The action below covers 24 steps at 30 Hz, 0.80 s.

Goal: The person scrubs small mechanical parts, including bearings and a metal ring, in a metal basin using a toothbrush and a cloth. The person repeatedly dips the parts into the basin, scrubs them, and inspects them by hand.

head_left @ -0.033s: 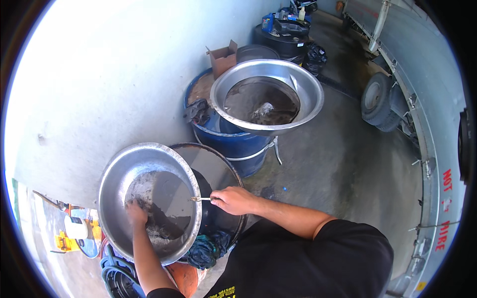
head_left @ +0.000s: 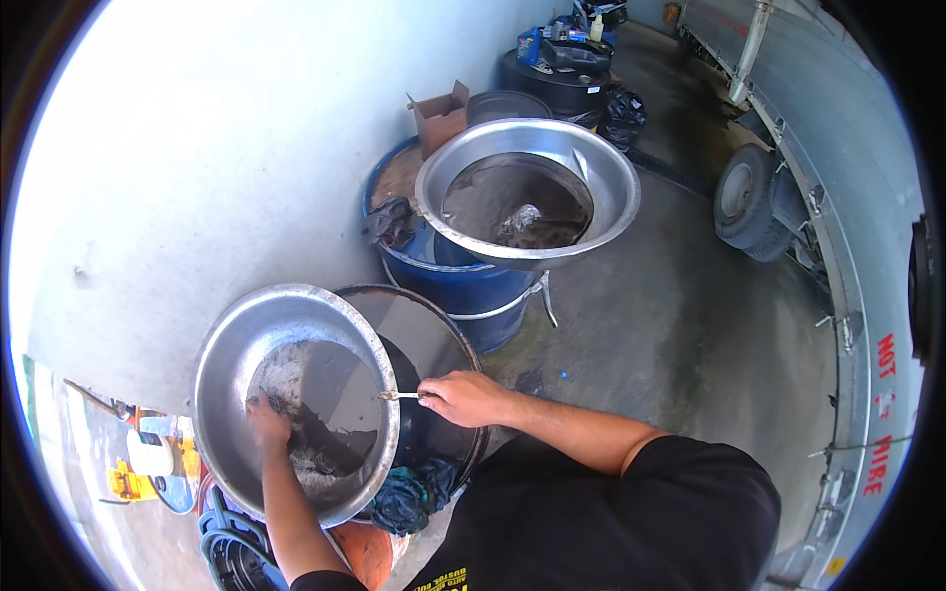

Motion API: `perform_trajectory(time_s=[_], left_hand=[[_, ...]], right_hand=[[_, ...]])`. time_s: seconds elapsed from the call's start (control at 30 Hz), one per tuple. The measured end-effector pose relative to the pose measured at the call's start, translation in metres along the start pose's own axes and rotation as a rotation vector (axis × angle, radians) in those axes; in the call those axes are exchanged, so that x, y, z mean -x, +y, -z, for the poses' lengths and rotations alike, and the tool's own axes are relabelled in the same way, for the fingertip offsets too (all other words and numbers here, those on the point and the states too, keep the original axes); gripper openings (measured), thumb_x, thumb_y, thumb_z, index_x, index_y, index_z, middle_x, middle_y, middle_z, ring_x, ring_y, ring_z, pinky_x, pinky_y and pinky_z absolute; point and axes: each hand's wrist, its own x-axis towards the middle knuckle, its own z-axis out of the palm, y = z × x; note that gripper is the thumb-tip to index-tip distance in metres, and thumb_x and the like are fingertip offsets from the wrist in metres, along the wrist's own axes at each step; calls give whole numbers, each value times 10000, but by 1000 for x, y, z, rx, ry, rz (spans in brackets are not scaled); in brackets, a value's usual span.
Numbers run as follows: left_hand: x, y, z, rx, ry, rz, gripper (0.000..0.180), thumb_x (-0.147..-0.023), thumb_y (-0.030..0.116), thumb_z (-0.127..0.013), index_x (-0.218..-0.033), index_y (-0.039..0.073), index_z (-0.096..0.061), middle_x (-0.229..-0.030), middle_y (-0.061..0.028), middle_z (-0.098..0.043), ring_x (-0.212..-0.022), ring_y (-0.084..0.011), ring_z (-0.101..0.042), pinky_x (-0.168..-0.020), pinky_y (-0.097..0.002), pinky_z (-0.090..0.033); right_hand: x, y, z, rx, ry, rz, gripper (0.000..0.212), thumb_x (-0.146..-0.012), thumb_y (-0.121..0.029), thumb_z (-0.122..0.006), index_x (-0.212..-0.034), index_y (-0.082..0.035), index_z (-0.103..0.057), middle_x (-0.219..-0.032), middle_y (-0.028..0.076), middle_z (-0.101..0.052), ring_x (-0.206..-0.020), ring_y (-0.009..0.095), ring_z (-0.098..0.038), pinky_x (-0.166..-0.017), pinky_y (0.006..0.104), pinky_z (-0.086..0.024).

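Observation:
A wide metal basin (head_left: 219, 340) stands at left, with murky grey liquid and sludge in its bottom. My left hand (head_left: 268, 426) reaches down inside it. Its fingers are closed around something dark and dirty, which I cannot make out. To the right of the basin's rim, my right hand (head_left: 467, 398) grips a thin pale-handled tool (head_left: 402, 395) with a brownish tip pointing left. The tool is too small to identify. It is held above a dark-rimmed drum (head_left: 434, 340), whose top is partly covered by the basin.
A second metal basin (head_left: 621, 187) with dark liquid rests on a blue drum (head_left: 493, 310). A cardboard box (head_left: 440, 122) and a dark rag (head_left: 391, 222) lie by it. Dark cloths (head_left: 402, 502) hang near my basin. A vehicle wheel (head_left: 741, 192) stands at right.

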Motion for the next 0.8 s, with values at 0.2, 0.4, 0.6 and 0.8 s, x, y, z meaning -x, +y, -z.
perform_trajectory(time_s=[0.2,0.4,0.6,0.8], left_hand=[[-27,0,0,105,-75,63,1010,-795,349,-946,-1633,67,-457,-1561,-350,-515,-1451,-468,-542,-1223,-512,-474],[-17,-3,1,129,-58,57,1125,-731,436,-958,-1645,48,-431,-1561,-303,-563,-1463,-456,-543,-1222,-521,-474],[-3,31,18,55,-175,31,1070,-761,442,-914,-1655,116,-425,-1652,-369,-397,-1513,-531,-457,-1231,-583,-456],[19,42,18,66,-197,-53,928,-738,384,-945,-1518,87,-540,-1491,-311,-548,-1414,-488,-545,-1186,-536,-506]], right_hand=[[8,8,8,54,15,-57,305,-1112,-342,-600,-1215,-77,-711,-987,206,-776,-949,459,-732,-812,566,-558],[5,18,0,118,75,43,299,-1089,-365,-629,-1148,-88,-725,-903,218,-752,-875,474,-725,-761,576,-565],[8,13,2,5,160,-27,257,-1079,-290,-671,-1173,-55,-718,-879,242,-741,-878,482,-728,-759,561,-547],[7,17,6,-22,53,-68,261,-1095,-252,-654,-1199,-17,-696,-952,242,-761,-917,478,-732,-774,504,-552]])
